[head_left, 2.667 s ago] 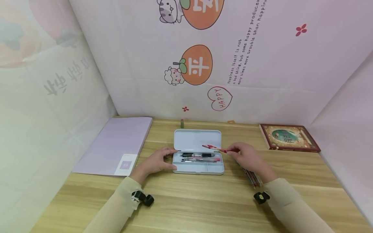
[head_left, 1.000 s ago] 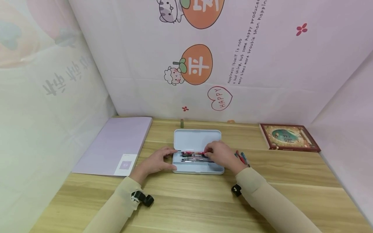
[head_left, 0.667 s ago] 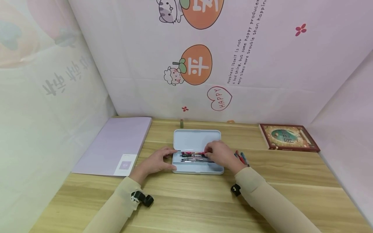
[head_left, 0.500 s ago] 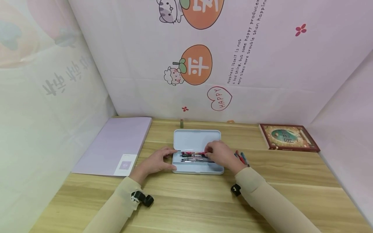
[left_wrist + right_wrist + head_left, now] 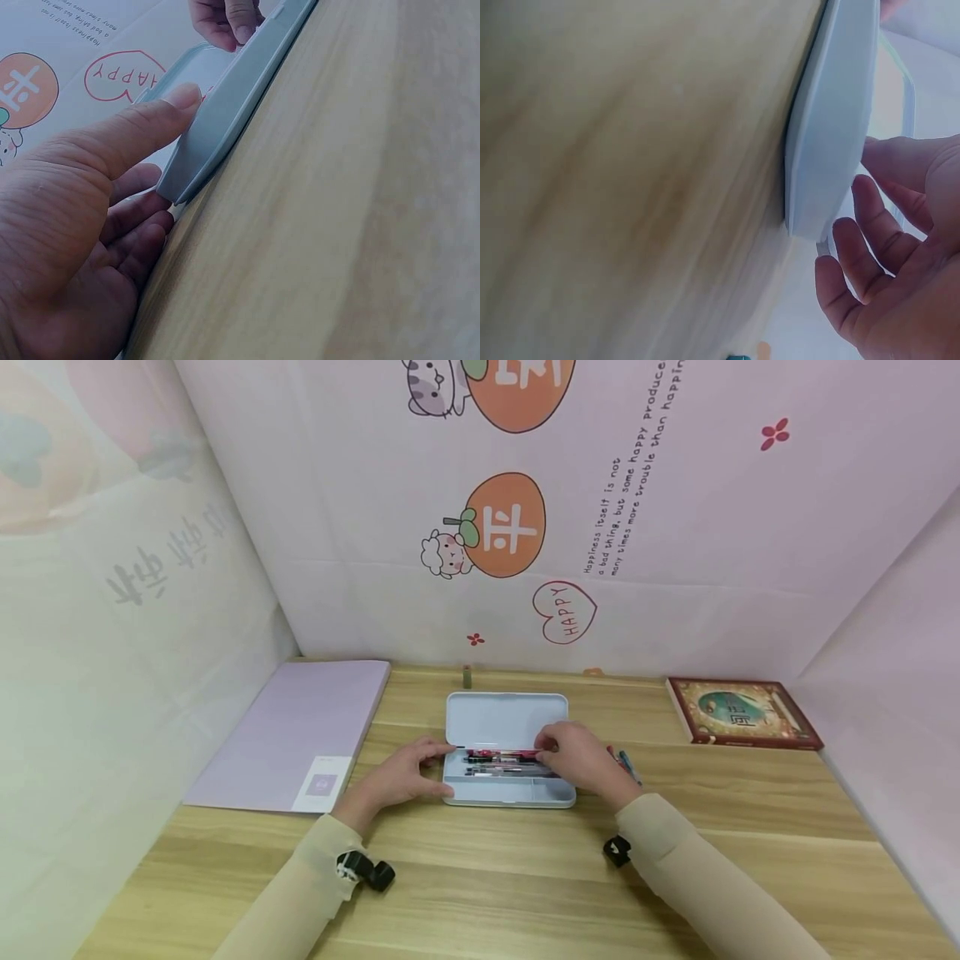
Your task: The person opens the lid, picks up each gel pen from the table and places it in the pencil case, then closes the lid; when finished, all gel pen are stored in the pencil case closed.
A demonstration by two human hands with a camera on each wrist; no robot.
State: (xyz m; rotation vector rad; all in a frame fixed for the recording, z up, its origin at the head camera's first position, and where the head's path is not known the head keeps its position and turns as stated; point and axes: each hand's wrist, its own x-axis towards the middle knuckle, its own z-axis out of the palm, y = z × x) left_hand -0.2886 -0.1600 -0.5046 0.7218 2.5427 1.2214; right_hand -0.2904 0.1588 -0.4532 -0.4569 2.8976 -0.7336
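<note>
The red pen [image 5: 487,752] lies in the far compartment of the case [image 5: 491,790], its long axis running left to right, parallel to the hinge; the right hand [image 5: 583,762] is at its right end, so the visible length of the pen stretches leftward from the fingertips. A black pen [image 5: 480,759] and clear pens [image 5: 495,771] lie alongside on the near side of it, roughly parallel. The loose pens [image 5: 628,767] are on the table just right of the right hand, slanting from far left to near right, partly hidden by hand and wrist; the right hand is much the nearer, the left being across the case. The right forearm comes in from the near right, pointing far and left, hand back upward. Its thumb and forefinger are close together over the case, the other fingers loosely bent by the right end; whether they pinch the red pen I cannot tell, as the tips are hidden. The left hand [image 5: 401,777] holds the case's left end, thumb at the near corner, forefinger by the hinge, with the lid [image 5: 506,720] laid back on the far side.
</note>
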